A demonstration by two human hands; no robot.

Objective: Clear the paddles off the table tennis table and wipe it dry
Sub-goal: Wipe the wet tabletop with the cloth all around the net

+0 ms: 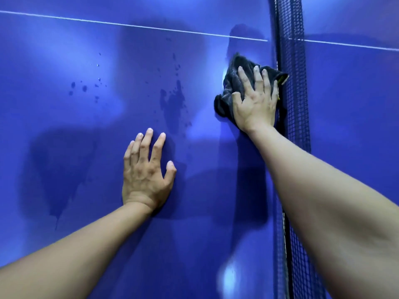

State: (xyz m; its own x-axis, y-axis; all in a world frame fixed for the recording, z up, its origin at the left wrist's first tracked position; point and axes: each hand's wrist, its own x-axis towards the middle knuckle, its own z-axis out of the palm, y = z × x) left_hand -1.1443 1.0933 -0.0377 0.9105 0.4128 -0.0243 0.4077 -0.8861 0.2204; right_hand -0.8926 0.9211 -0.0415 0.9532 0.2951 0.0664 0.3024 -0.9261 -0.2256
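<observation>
The blue table tennis table [64, 61] fills the view. My right hand [257, 102] presses flat, fingers spread, on a dark grey cloth [235, 67] lying on the table right beside the net [291, 61]. My left hand [146, 171] rests flat on the table surface, fingers straight, nearer to me and to the left. Water drops and a wet smear [174, 100] lie between and beyond the hands, with more small drops [86, 87] farther left. No paddles are in view.
A white centre line [133, 25] crosses the table at the far side. The dark mesh net runs from top to bottom at the right, with the other table half [349, 104] beyond it. A darker damp patch [60, 169] sits at the left.
</observation>
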